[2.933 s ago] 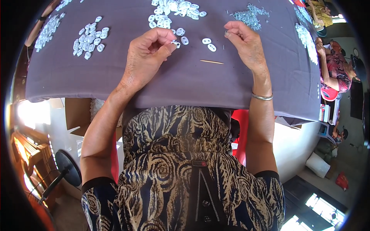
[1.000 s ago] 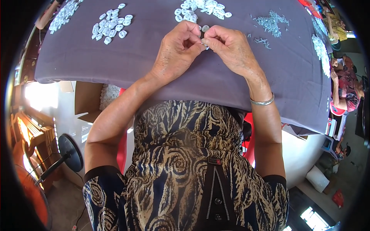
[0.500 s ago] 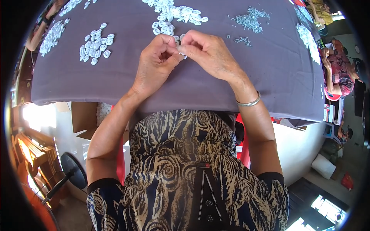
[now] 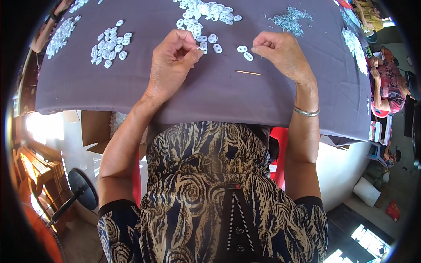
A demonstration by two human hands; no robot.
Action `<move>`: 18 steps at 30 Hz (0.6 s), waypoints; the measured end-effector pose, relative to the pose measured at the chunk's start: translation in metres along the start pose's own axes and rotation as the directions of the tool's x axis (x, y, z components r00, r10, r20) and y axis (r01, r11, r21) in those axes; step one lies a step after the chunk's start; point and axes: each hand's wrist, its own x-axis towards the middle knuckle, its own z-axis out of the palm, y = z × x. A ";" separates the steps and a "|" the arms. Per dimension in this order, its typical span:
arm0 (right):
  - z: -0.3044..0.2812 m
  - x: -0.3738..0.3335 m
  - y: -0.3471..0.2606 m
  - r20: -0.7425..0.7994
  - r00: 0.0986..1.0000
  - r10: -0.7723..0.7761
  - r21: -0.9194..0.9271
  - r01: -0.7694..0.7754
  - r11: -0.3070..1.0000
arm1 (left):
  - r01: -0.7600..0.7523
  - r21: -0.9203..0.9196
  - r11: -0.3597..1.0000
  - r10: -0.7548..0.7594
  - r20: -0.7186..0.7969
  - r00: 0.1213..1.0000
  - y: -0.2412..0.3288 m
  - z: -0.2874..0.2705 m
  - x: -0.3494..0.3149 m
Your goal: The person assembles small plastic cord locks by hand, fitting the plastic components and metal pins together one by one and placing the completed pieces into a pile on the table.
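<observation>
My left hand (image 4: 172,61) is closed, its thumb and fingertips pinching a small white oval plastic piece (image 4: 201,49). Farther right, my right hand (image 4: 284,56) has its thumb and fingers pressed together above the cloth; whatever they hold is too small to make out. Two white two-holed ovals (image 4: 245,53) lie just left of those fingertips. More loose ovals (image 4: 215,43) rest beside my left fingertips, at the near end of a larger white pile (image 4: 208,10). Between my hands and nearer to me lies a thin wooden pointed stick (image 4: 248,72), like a toothpick.
A grey-purple cloth (image 4: 210,103) covers the table. Another group of white ovals (image 4: 109,46) sits left, and a heap of tiny slender metal pieces (image 4: 293,21) lies back right. Further white piles (image 4: 62,36) line the left edge. Other people (image 4: 386,83) sit at the right.
My hands have parted: the right has moved right, while the left stays near its place with the white piece. The wooden stick and the loose ovals between them now show.
</observation>
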 end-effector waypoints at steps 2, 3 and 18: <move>0.002 0.001 0.001 0.025 1.000 0.006 -0.049 -0.005 0.999 | 0.002 -0.007 1.000 -0.002 -0.003 1.000 0.000 0.000 0.000; 0.003 0.001 0.002 0.049 0.999 0.015 -0.098 -0.010 0.995 | 0.000 -0.003 1.000 0.000 0.005 1.000 0.000 0.001 0.000; 0.019 0.000 -0.018 -0.012 1.000 -0.015 0.037 0.015 0.999 | -0.009 -0.045 0.999 0.011 0.049 0.999 0.000 0.005 -0.003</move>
